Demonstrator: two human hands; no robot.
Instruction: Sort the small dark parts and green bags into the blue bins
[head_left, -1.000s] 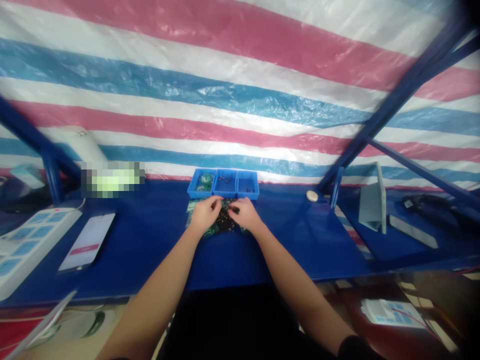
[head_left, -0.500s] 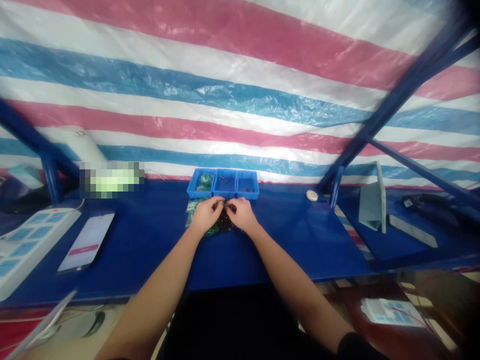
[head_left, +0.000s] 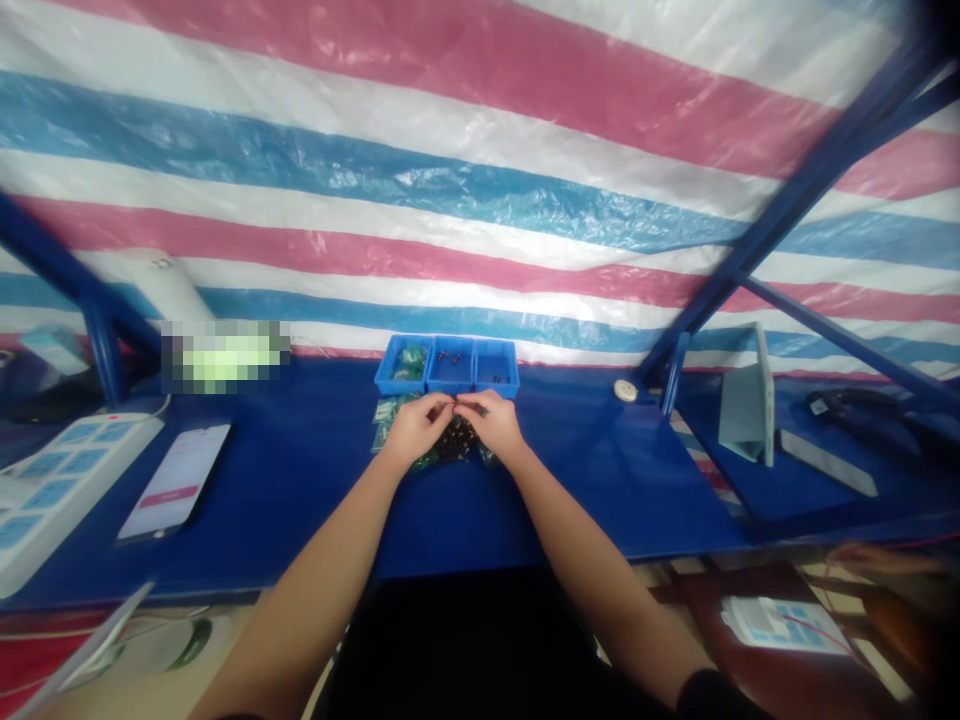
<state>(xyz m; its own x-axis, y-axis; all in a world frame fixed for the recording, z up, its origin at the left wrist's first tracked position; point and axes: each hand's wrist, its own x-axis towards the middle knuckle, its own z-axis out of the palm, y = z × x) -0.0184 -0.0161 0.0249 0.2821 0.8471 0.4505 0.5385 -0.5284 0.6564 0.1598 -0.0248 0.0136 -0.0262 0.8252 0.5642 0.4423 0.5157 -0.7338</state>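
My left hand (head_left: 416, 428) and my right hand (head_left: 491, 420) meet fingertip to fingertip over a pile of small dark parts (head_left: 454, 443). Both are closed in a pinch; whatever sits between the fingers is too small to name. Green and clear plastic packets (head_left: 384, 412) lie beside and partly under my left hand. Just beyond the hands stand three joined blue bins: the left bin (head_left: 388, 385) contains green packets, the middle bin (head_left: 450, 386) a few small dark pieces, and the right bin (head_left: 495, 387) some tiny dark bits.
On the left of the blue table (head_left: 300, 500) lie a phone (head_left: 176, 480) and a white power strip (head_left: 75, 480). A round pale object (head_left: 625, 390) is at the right, near a blue frame post (head_left: 675, 375). A tablet-like stand (head_left: 748, 400) is farther right. Striped sheeting hangs behind.
My right hand has shifted slightly to the right and its fingertips now meet those of my left. More of the dark pile shows between the hands.
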